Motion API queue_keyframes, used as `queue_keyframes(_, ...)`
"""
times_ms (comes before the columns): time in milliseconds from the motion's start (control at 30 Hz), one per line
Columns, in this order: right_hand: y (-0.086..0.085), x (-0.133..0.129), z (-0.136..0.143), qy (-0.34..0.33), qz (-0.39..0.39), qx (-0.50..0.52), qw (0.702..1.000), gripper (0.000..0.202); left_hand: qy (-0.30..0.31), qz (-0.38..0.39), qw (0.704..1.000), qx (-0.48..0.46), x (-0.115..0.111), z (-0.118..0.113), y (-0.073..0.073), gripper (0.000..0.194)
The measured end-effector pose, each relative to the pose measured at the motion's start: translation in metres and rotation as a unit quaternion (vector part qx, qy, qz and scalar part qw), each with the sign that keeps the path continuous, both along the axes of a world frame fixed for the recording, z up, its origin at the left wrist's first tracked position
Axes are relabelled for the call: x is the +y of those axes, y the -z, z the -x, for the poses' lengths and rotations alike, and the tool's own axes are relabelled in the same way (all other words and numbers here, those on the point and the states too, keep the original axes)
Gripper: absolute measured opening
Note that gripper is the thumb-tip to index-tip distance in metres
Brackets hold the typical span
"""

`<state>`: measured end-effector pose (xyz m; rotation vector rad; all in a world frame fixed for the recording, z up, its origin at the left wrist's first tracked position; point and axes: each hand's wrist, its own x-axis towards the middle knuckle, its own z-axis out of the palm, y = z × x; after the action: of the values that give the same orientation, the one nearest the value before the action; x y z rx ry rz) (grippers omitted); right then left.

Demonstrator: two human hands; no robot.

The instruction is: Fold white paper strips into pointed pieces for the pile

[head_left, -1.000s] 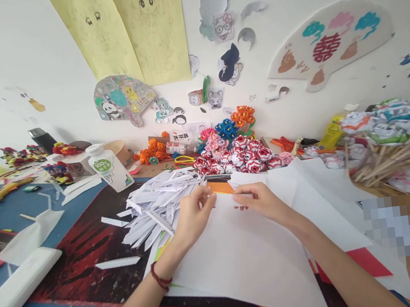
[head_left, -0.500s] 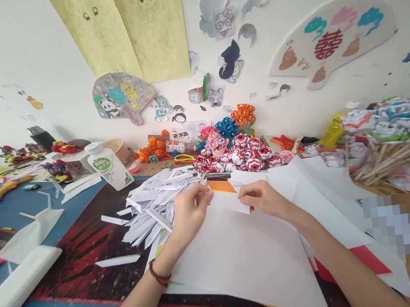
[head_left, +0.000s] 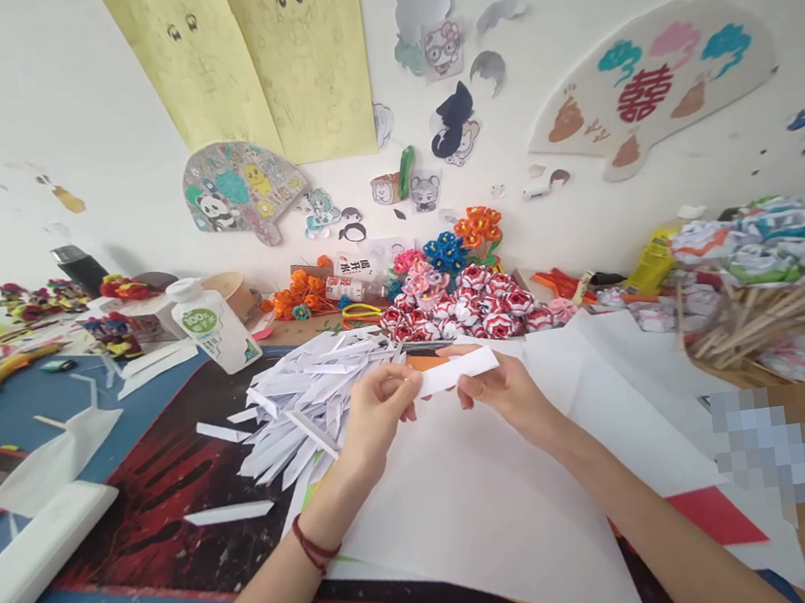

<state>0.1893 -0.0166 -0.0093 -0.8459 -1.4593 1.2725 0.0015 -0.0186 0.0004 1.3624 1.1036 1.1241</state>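
Observation:
Between my two hands a narrow white paper strip [head_left: 459, 370] is held up, slanting slightly upward to the right. My left hand [head_left: 384, 406] pinches its left end between thumb and fingers. My right hand [head_left: 505, 387] grips the right part, thumb in front and fingers behind. Below them lies a large white paper sheet [head_left: 471, 498], on top of other sheets. Close to my left hand is a heap of folded white paper strips [head_left: 298, 402], and a single folded strip [head_left: 229, 513] lies apart on the dark mat.
A white glue bottle [head_left: 211, 325] stands behind the heap. Red-and-white paper flowers [head_left: 476, 302] line the wall side. On the right are wooden sticks [head_left: 743, 323] and a red paper piece [head_left: 718, 515]. A long white box-like object [head_left: 39, 566] lies at left.
The paper strip has been raised and turned, now looking narrower. My right hand has changed its grip, with fingers now behind the strip.

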Motion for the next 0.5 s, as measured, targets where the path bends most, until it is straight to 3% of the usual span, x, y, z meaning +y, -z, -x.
queue_keyframes(100,-0.001,-0.001,-0.001,0.009,-0.002,0.0,1.0,0.034,0.019,-0.073,0.992,0.105,-0.001,-0.001,0.001,0.025)
queue_keyframes(233,-0.001,0.001,-0.004,-0.002,0.01,-0.044,0.999,0.036,0.012,-0.208,0.954,0.215,-0.005,-0.001,-0.001,0.025)
queue_keyframes(500,-0.007,0.0,-0.011,-0.053,0.019,-0.064,0.996,0.037,0.08,-0.168,0.963,0.197,-0.003,0.0,0.002,0.018)
